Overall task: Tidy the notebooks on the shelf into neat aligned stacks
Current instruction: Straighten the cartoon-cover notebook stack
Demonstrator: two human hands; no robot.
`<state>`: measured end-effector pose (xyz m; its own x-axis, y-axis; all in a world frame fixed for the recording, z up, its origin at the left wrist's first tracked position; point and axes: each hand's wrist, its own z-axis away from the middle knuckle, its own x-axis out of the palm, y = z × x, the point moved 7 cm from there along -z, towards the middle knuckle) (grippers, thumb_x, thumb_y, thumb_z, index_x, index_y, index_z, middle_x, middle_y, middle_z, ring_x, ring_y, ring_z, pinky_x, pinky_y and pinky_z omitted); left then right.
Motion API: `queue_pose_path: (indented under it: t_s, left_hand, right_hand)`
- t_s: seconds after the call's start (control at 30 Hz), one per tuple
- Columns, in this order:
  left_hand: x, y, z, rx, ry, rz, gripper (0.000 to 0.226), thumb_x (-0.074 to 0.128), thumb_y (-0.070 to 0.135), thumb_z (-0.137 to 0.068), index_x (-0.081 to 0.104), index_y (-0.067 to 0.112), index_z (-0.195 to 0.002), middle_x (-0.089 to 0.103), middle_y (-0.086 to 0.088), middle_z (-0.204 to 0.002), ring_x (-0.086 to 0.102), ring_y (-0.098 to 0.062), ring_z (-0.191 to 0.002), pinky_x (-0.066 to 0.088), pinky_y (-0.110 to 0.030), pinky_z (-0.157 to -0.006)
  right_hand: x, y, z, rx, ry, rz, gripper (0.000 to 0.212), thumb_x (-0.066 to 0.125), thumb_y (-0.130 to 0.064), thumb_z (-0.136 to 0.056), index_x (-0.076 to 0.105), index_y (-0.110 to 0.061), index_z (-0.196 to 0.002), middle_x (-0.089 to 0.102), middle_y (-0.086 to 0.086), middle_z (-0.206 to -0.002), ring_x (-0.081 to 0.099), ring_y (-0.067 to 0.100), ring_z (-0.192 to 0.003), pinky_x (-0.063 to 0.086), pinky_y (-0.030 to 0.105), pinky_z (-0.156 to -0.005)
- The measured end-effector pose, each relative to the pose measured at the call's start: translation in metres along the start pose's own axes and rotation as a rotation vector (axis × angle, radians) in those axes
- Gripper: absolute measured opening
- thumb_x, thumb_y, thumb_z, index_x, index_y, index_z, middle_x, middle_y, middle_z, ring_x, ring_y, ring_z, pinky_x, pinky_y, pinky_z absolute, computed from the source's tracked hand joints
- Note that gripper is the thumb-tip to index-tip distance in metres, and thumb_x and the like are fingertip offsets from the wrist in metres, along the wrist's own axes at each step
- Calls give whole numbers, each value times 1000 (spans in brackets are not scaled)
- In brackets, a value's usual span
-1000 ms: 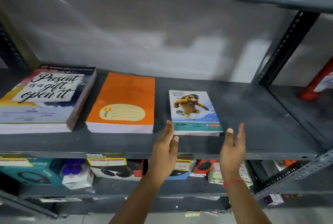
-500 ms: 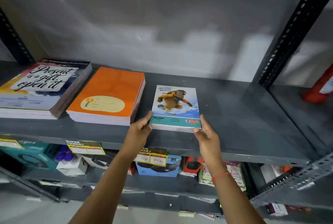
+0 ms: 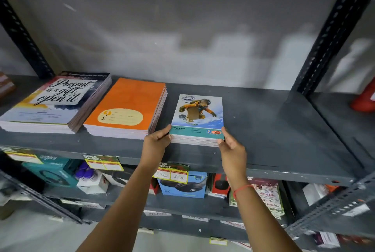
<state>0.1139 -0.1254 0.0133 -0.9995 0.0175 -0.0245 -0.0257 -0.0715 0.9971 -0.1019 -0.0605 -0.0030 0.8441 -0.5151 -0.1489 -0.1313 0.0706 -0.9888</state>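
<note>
Three notebook stacks lie on the dark grey shelf (image 3: 274,134). At the left is a stack with a "Present is a gift, open it" cover (image 3: 54,101). An orange stack (image 3: 129,107) sits beside it. The small stack with a snowboarder cover (image 3: 197,116) lies right of the orange one. My left hand (image 3: 157,143) grips this small stack's near left corner, thumb on top. On the near right corner, my right hand (image 3: 230,145) holds the same stack.
The shelf's right half is bare up to a slotted metal upright (image 3: 328,36). A red object (image 3: 365,99) stands in the adjoining bay. Below, a lower shelf holds boxed goods (image 3: 182,184) and yellow price tags (image 3: 171,174).
Both hands reached forward from below the shelf edge and closed on the near corners of the snowboarder stack. The stack now lies straighter, closer to the orange one.
</note>
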Motion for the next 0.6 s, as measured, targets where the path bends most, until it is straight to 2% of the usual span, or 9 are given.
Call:
queue_pose_path:
  t_s: [0.07, 0.13, 0.23, 0.3, 0.37, 0.47, 0.6]
  left_hand:
    - [-1, -1, 0, -22, 22, 24, 36, 57, 1, -84, 58, 7, -120, 61, 1, -106, 53, 0, -84, 48, -18, -85]
    - [-1, -4, 0, -30, 39, 36, 35, 58, 0, -83, 59, 6, -118, 62, 1, -104, 54, -2, -83, 47, -23, -87]
    - [-3, -7, -2, -19, 48, 31, 34, 58, 2, -84, 60, 8, -117, 64, 5, -96, 55, -2, -84, 48, -17, -79]
    - [-2, -8, -3, -6, 46, 26, 34, 58, 2, -84, 60, 8, -118, 64, 4, -100, 55, -2, -85, 48, -16, -78]
    - [-2, -8, -4, 10, 46, 13, 34, 57, 3, -85, 59, 8, -119, 63, 2, -105, 55, -3, -85, 49, -10, -72]
    - [-2, -8, -4, 31, 44, -13, 35, 56, 3, -85, 57, 8, -120, 62, 0, -109, 54, -5, -87, 48, -2, -64]
    - [-1, -9, -5, 47, 28, -41, 36, 52, 2, -88, 54, 7, -123, 60, 0, -116, 53, -10, -96, 47, -1, -66]
  right_hand:
    - [0, -1, 0, 9, 1, -7, 42, 52, -12, -92, 50, -23, -132, 59, -20, -100, 56, -8, -75, 51, 7, -71]
    - [-1, -1, 0, 17, 5, -6, 41, 53, -11, -92, 51, -23, -131, 59, -19, -103, 57, -7, -75, 53, 17, -77]
    - [0, 0, -2, 19, 14, -27, 41, 54, -10, -91, 53, -21, -130, 59, -16, -106, 57, -5, -80, 48, 3, -63]
    - [-1, 0, -2, 29, 15, -36, 41, 54, -9, -90, 53, -20, -130, 60, -15, -107, 59, 0, -86, 45, -2, -60]
    - [0, -2, -1, 31, 7, -34, 41, 54, -8, -90, 52, -20, -130, 60, -14, -107, 59, 4, -93, 44, 0, -71]
    - [-1, -4, 1, 30, 7, -26, 41, 53, -9, -91, 51, -20, -131, 61, -11, -109, 58, 7, -99, 45, 17, -90]
    - [0, -7, 4, 33, 9, -4, 41, 53, -12, -92, 50, -21, -132, 61, -11, -112, 58, 5, -96, 44, 24, -97]
